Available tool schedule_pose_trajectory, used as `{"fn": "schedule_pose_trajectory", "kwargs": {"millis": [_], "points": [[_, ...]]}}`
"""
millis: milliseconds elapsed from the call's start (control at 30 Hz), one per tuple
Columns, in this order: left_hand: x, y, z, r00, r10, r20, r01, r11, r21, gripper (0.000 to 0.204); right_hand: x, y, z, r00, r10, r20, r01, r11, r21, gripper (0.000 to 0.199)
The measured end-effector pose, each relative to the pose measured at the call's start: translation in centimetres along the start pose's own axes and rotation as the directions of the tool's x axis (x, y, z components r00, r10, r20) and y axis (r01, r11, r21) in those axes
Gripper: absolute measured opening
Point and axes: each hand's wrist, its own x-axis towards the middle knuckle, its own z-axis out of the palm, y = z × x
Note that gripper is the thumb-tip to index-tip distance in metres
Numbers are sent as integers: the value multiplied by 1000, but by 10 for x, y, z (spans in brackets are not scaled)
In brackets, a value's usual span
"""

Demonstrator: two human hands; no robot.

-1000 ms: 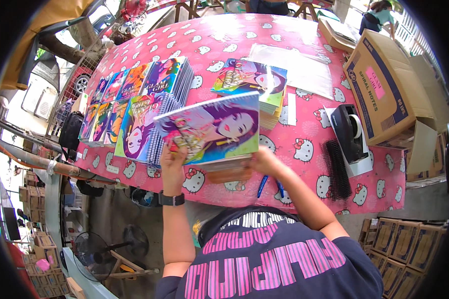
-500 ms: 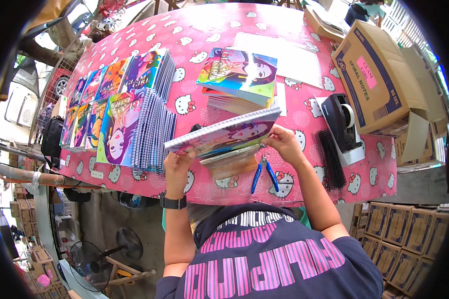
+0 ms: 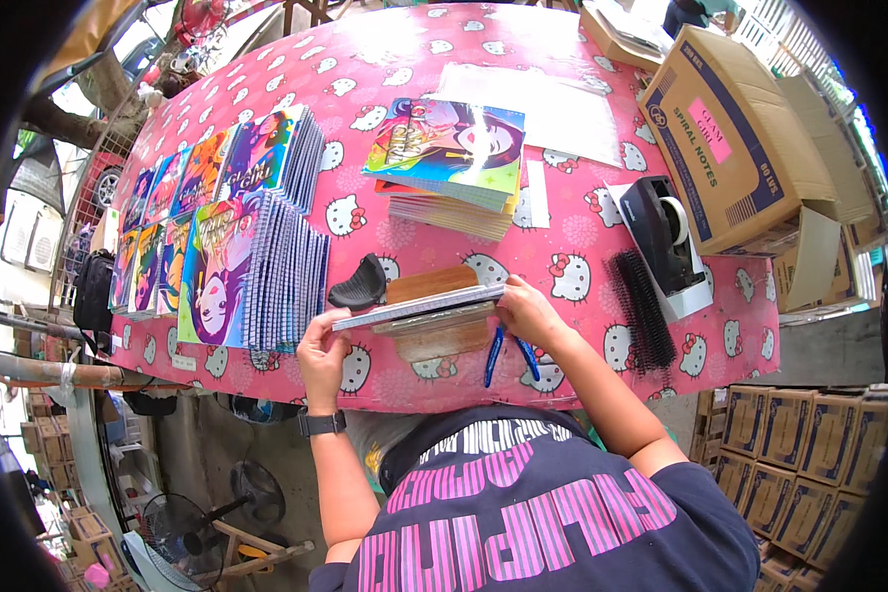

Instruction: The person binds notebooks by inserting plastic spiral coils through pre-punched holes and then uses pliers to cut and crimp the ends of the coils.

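Observation:
A spiral notebook [image 3: 419, 308] is held nearly edge-on to me, its thin side showing as a pale strip over a wooden block [image 3: 431, 283]. The fingers of my left hand [image 3: 323, 350] pinch its left end, and my right hand [image 3: 531, 314] grips the right end. Whether the notebook rests on the block, I cannot tell. Just nearer to me lies a wooden piece with a clear edge [image 3: 434, 337]. Blue-handled cutters [image 3: 511, 357] lie below my right hand, their heads partly covered by it. A black curved object [image 3: 359, 283] is beyond my left hand.
Stacked spiral notebooks [image 3: 222, 252] with colourful covers fill the left side. Another pile of covers and sheets [image 3: 449, 148] stands farther back, beside white sheets [image 3: 562, 113]. At right are black plastic coils [image 3: 641, 308], a tape dispenser [image 3: 664, 232] and an open carton [image 3: 725, 148].
The notebook has gone from showing its colourful cover to nearly edge-on, and is lower. Both hands moved with it, the left one a little leftward and down. The wooden block behind is now exposed.

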Motion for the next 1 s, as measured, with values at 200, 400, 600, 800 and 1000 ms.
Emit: {"fn": "schedule_pose_trajectory", "kwargs": {"millis": [200,400,600,800,1000], "points": [[-6,1,56,977,130,-169,-182,923,-339,51,-1,-47,-27,991,100,-88,20,539,842,53],[29,14,70,957,-95,-275,53,986,-157,38,22,-69,-10,882,451,-138,-159,558,814,23],[45,3,71,906,23,-424,-43,998,-38,33,43,-68,-12,874,486,13,-237,401,885,18],[1,53,110,829,542,137,-419,439,795,41,36,-63,-12,881,473,-21,-184,383,905,17],[-21,23,99,783,585,210,-519,430,739,43,10,-82,-34,950,290,-117,-77,580,811,26]]}}
